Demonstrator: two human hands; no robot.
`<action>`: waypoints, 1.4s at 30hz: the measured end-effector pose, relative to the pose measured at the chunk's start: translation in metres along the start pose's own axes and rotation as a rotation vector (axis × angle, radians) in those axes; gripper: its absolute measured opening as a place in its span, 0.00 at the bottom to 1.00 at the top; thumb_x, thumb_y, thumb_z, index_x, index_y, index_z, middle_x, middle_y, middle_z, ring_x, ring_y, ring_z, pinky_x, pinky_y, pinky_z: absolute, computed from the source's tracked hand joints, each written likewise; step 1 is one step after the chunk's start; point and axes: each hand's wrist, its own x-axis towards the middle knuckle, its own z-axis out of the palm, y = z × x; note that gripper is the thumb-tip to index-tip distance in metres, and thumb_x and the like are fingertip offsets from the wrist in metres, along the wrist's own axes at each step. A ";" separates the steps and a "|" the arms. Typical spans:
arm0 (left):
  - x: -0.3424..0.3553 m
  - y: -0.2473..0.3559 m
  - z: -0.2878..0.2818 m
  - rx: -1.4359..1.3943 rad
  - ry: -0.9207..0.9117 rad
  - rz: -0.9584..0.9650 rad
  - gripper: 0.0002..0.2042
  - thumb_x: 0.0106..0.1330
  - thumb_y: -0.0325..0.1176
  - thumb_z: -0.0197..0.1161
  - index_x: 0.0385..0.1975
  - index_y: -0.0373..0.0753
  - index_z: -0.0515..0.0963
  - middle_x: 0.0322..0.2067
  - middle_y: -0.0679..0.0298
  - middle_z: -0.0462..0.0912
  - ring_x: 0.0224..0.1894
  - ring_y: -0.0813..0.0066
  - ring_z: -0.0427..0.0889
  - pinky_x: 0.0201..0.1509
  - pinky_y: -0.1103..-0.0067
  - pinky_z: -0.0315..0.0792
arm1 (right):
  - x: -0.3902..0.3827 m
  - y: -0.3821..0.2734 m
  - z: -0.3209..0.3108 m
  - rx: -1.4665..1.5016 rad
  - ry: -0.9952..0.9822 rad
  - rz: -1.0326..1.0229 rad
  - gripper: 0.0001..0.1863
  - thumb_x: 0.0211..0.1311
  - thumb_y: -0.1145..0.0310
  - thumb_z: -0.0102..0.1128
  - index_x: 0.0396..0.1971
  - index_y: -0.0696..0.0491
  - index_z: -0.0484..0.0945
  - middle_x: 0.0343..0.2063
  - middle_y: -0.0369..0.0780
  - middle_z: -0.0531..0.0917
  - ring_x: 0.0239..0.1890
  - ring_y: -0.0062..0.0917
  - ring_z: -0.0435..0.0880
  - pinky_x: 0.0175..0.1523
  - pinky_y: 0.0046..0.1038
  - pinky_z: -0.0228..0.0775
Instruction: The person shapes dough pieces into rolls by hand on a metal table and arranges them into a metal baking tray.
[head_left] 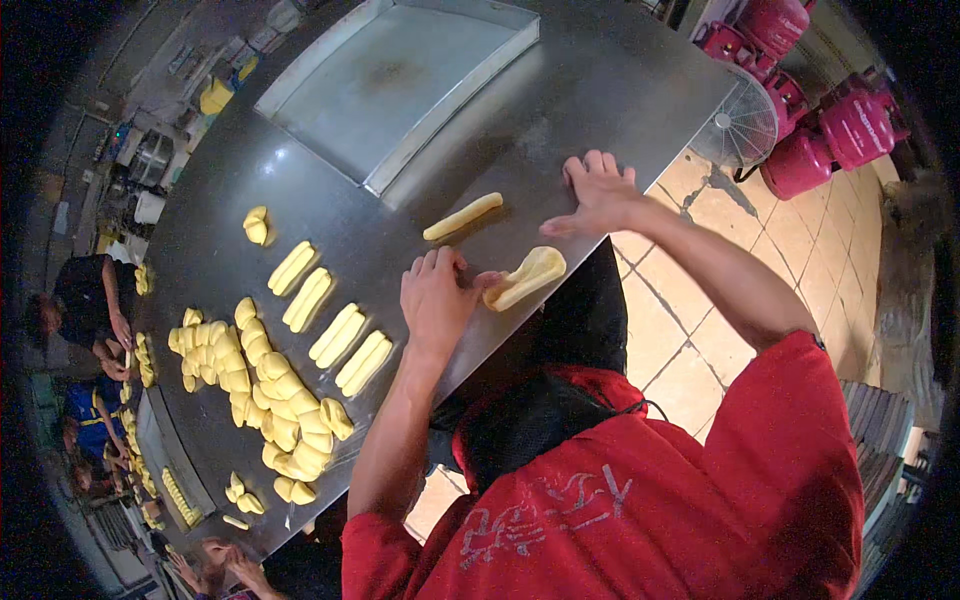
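On the metal table, a flattened piece of yellow dough (540,268) lies by the near edge, its lower left part curled over. My left hand (438,300) is beside it, fingers bent toward the tabletop and thumb stretched out against the dough's left end. To the dough's upper right, my right hand (597,197) rests with its fingers spread and nothing in it. A rolled dough stick (463,217) lies between and beyond my hands. Left of my left hand stand paired dough sticks (337,335) in short rows.
A large metal tray (510,62) sits at the far side. Many dough lumps (285,395) are heaped at the left. Other people (90,300) work along the left side. A fan (735,120) and pink gas cylinders (855,130) stand past the right table edge.
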 end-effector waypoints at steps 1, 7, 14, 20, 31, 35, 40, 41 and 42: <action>0.000 0.001 0.000 0.001 -0.003 0.004 0.25 0.45 0.56 0.72 0.29 0.40 0.74 0.28 0.61 0.78 0.36 0.60 0.78 0.39 0.66 0.69 | 0.000 0.007 -0.004 -0.003 -0.030 -0.056 0.47 0.33 0.33 0.70 0.47 0.52 0.67 0.45 0.47 0.67 0.55 0.38 0.61 0.52 0.36 0.53; 0.010 0.035 -0.002 0.094 -0.030 0.058 0.30 0.42 0.59 0.73 0.31 0.37 0.75 0.33 0.58 0.79 0.41 0.58 0.78 0.40 0.65 0.70 | -0.009 -0.016 0.007 -0.045 -0.115 -0.192 0.48 0.31 0.33 0.71 0.49 0.54 0.67 0.45 0.47 0.67 0.54 0.39 0.63 0.50 0.38 0.53; 0.007 0.021 -0.006 0.025 -0.053 0.021 0.29 0.43 0.57 0.74 0.32 0.37 0.75 0.33 0.58 0.78 0.40 0.57 0.78 0.44 0.68 0.70 | -0.004 -0.009 0.004 -0.076 -0.032 -0.133 0.49 0.31 0.34 0.72 0.49 0.53 0.66 0.44 0.47 0.67 0.54 0.39 0.63 0.50 0.38 0.53; 0.000 0.014 -0.018 -0.098 -0.144 0.038 0.24 0.45 0.54 0.72 0.31 0.40 0.75 0.32 0.58 0.78 0.39 0.55 0.77 0.44 0.65 0.70 | -0.011 -0.008 0.004 -0.047 -0.126 -0.182 0.46 0.31 0.34 0.72 0.47 0.51 0.67 0.43 0.44 0.66 0.54 0.37 0.62 0.51 0.37 0.52; 0.002 -0.002 -0.007 0.013 -0.042 0.129 0.22 0.49 0.53 0.70 0.29 0.40 0.75 0.28 0.64 0.77 0.36 0.62 0.78 0.38 0.68 0.67 | 0.011 -0.042 -0.015 -0.080 -0.244 -0.016 0.57 0.29 0.33 0.73 0.56 0.57 0.62 0.52 0.49 0.67 0.59 0.41 0.63 0.52 0.48 0.59; 0.007 0.008 -0.001 0.098 0.113 0.129 0.24 0.47 0.56 0.70 0.26 0.40 0.75 0.26 0.63 0.77 0.34 0.62 0.78 0.36 0.68 0.67 | 0.003 -0.060 -0.005 -0.161 -0.180 -0.012 0.57 0.30 0.32 0.71 0.57 0.56 0.62 0.51 0.49 0.66 0.58 0.41 0.64 0.52 0.48 0.59; 0.004 0.001 -0.001 0.006 0.107 0.184 0.24 0.46 0.57 0.70 0.25 0.40 0.76 0.24 0.63 0.78 0.34 0.62 0.79 0.35 0.67 0.67 | 0.007 -0.032 -0.010 -0.070 -0.243 -0.158 0.48 0.34 0.33 0.70 0.51 0.51 0.66 0.46 0.46 0.66 0.57 0.40 0.62 0.52 0.43 0.57; 0.004 0.002 -0.002 0.009 0.101 0.169 0.24 0.46 0.57 0.69 0.25 0.40 0.75 0.24 0.63 0.78 0.34 0.62 0.79 0.35 0.67 0.67 | 0.008 -0.033 -0.008 -0.072 -0.242 -0.158 0.48 0.34 0.33 0.70 0.51 0.51 0.66 0.46 0.46 0.66 0.57 0.40 0.62 0.52 0.43 0.57; 0.004 0.004 -0.003 0.013 0.097 0.151 0.24 0.47 0.57 0.69 0.25 0.41 0.75 0.24 0.63 0.78 0.33 0.62 0.79 0.35 0.68 0.67 | 0.008 -0.034 -0.002 -0.077 -0.192 -0.140 0.45 0.36 0.33 0.69 0.50 0.50 0.66 0.46 0.46 0.66 0.57 0.40 0.62 0.53 0.42 0.56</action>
